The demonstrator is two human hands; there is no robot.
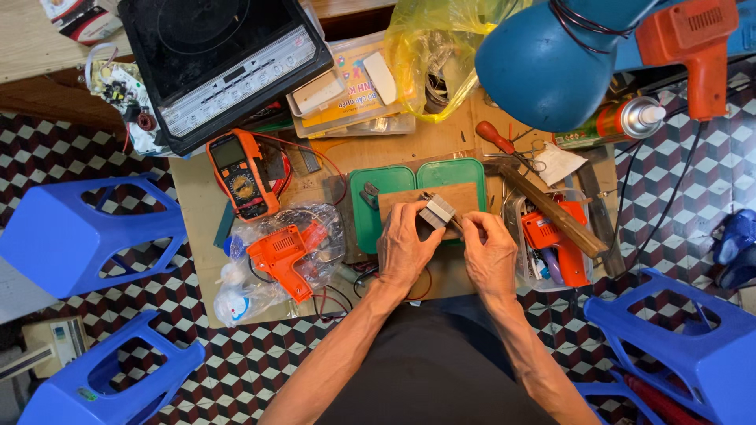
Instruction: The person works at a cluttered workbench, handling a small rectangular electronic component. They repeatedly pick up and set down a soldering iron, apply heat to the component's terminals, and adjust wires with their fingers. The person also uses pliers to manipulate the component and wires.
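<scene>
While both hands meet over the small wooden board [429,201] at the middle of the table [197,236], I judge the work to be at a holding-and-fitting step on the small grey metal block [438,211]. My left hand [405,248] has its fingers curled around the block from the left, and my right hand [488,252] is pinched close at its right side, on what may be a thin part or tool, though I cannot tell which. The block rests on or just above the board, which lies across the green tray [394,177]. An orange multimeter [242,173] sits to the far left, an orange glue gun [283,256] in a clear bag nearer. Next, I would say, comes a steady grip and a fine, small motion from the right fingertips.
</scene>
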